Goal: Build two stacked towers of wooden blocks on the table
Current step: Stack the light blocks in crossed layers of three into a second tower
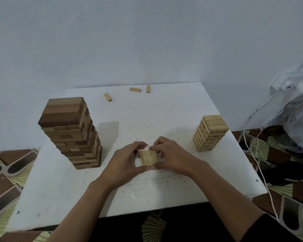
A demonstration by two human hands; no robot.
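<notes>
At centre, left hand [124, 162], right hand [172, 158] pinch block row [149, 158]; dark tower [72, 135] 9 o'clock, pale tower [210, 134] 3 o'clock.

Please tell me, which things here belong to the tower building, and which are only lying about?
Job: tall tower, short tower, held blocks pinched by left hand and right hand, loose blocks, table.
Lying about: plastic bag, white cord.

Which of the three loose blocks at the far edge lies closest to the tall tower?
The leftmost loose block; the middle block and right block lie farther from the tall tower.
</notes>
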